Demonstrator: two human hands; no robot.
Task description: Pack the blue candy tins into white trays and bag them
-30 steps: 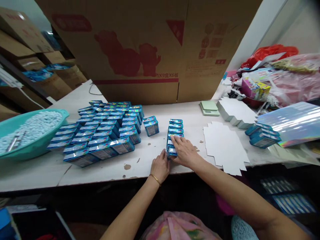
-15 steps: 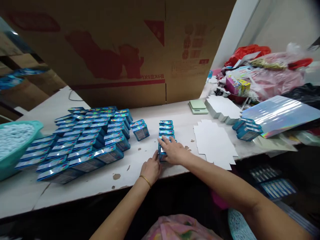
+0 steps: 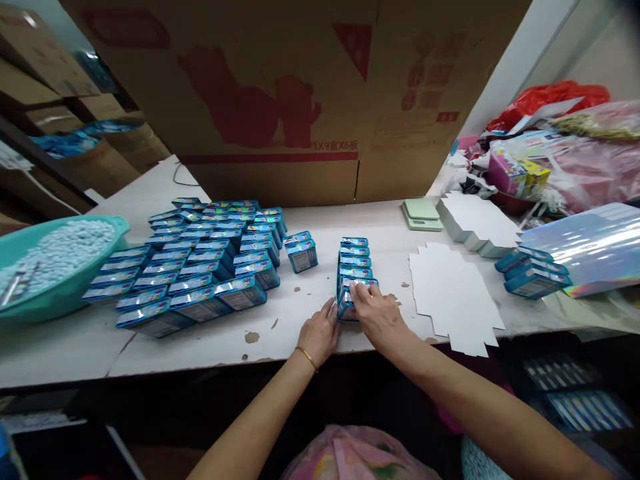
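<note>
A row of small blue boxes (image 3: 355,262) stands on the table in front of me, with a thin blue carton wall (image 3: 339,277) along its left side. My right hand (image 3: 383,315) has its fingers bent over the nearest box (image 3: 347,308) of that row. At the near left corner, my left hand (image 3: 320,331) is closed, its fingertips against the carton wall and partly hidden. To the left of the row, a pair of the same blue boxes (image 3: 303,256) stands apart. Farther left, many more blue boxes (image 3: 200,267) are lined up in close rows.
A teal basin (image 3: 100,257) of pale blue pieces sits at the left. On the right lie a flat white card cutout (image 3: 453,293), a white cutout stack (image 3: 477,223), a green scale (image 3: 423,215) and several blue boxes (image 3: 535,280). A large cardboard box (image 3: 310,180) stands behind.
The view has turned left, so everything sits farther right in the picture. My right hand has drawn back from the row's top toward its near right side; my left hand stays at the left corner.
</note>
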